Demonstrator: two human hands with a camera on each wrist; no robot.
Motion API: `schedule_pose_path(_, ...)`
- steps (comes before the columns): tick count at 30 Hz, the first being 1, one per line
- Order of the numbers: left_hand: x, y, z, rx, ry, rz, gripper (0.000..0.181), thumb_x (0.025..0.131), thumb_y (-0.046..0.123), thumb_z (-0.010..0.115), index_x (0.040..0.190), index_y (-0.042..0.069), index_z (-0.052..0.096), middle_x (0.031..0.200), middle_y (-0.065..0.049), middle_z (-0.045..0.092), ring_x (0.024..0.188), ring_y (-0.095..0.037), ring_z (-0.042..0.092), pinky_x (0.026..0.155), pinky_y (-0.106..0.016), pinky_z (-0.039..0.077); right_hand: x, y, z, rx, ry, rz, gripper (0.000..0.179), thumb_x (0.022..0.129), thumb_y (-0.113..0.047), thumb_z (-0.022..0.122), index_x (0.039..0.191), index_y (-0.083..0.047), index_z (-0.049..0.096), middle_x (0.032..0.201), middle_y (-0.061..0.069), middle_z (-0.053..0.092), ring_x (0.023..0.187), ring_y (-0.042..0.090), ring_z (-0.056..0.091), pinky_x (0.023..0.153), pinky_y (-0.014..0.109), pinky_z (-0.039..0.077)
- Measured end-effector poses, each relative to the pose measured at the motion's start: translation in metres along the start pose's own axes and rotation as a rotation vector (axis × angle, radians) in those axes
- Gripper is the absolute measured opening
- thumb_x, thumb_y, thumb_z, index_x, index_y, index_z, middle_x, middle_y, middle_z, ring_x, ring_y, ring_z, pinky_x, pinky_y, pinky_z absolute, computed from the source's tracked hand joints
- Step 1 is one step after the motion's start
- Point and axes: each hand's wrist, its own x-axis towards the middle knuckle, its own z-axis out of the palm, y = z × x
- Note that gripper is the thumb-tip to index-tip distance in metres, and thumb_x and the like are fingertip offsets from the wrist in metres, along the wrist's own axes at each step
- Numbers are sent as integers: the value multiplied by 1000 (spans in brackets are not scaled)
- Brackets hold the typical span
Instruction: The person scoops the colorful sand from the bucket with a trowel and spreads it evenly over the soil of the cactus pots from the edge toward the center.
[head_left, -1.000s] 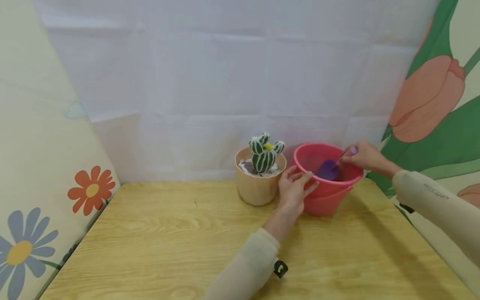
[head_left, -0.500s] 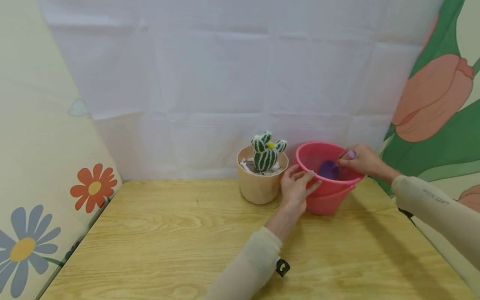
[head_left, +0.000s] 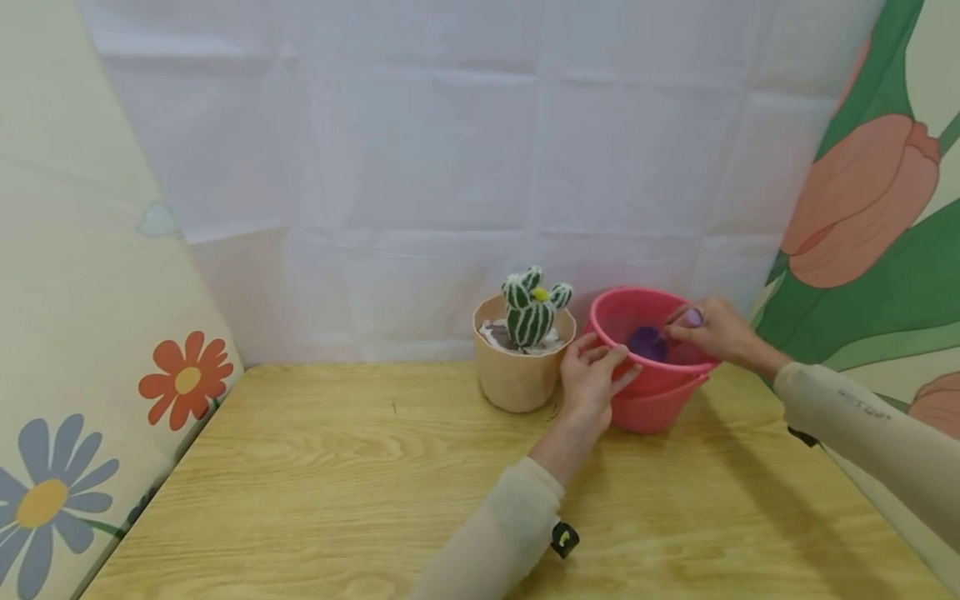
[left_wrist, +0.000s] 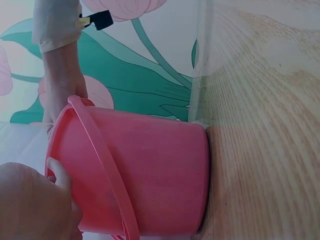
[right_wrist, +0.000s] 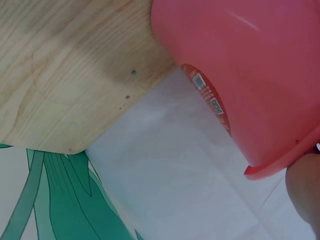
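Observation:
A pink bucket (head_left: 652, 396) stands upright at the table's back right, its handle hanging down the front. My left hand (head_left: 588, 375) holds its rim from the near left side, thumb at the edge and fingers against the outside; the left wrist view shows this hand (left_wrist: 35, 200) at the rim too. Over the far right of the rim, my right hand (head_left: 708, 329) pinches the lilac handle of a purple scoop (head_left: 647, 342), whose dark purple head is down inside the bucket. What lies at the bucket's bottom is hidden. Only part of the right hand (right_wrist: 305, 187) shows in the right wrist view.
Left of the bucket, close to my left hand, stands a beige pot (head_left: 517, 383) with a knitted green-and-white cactus (head_left: 529, 321). A white cloth (head_left: 420, 167) hangs behind the wooden table (head_left: 337, 483). Flowered panels flank both sides.
My right hand has shifted slightly left and lower with the scoop, whose head has moved a little left inside the bucket. My left hand stays on the rim.

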Motion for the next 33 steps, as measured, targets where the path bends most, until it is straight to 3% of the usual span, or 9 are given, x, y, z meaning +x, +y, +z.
schedule_pose_path(11,1,1,-2,2,-15,4,47,86,-15,71,127,0,53,99,-16,57,82,-26,68,75,-47,63,0,-3,3,34,-15,71,25,102,-16,65,110,4,75,96,9,77,99,30,71,80,13,51)
schedule_pose_path(20,0,0,-1,1,-13,-2,47,86,-13,72,127,0,53,99,-16,57,88,-32,69,76,-47,63,-5,-1,-5,136,-50,112,28,101,-20,67,116,2,74,105,10,76,107,18,67,88,12,47)
schedule_pose_path(25,-1,0,-1,-4,-24,3,45,86,-14,72,125,0,54,98,-15,57,82,-27,68,75,-47,63,-8,0,-9,176,-77,141,27,102,-27,66,112,-6,79,111,7,75,109,12,65,89,16,50)
schedule_pose_path(33,0,0,-2,-7,-18,3,45,85,-15,72,123,0,55,96,-14,56,82,-24,66,75,-47,63,-16,-4,-20,182,-151,186,32,103,-36,62,118,-12,77,115,2,74,118,18,61,91,24,51)
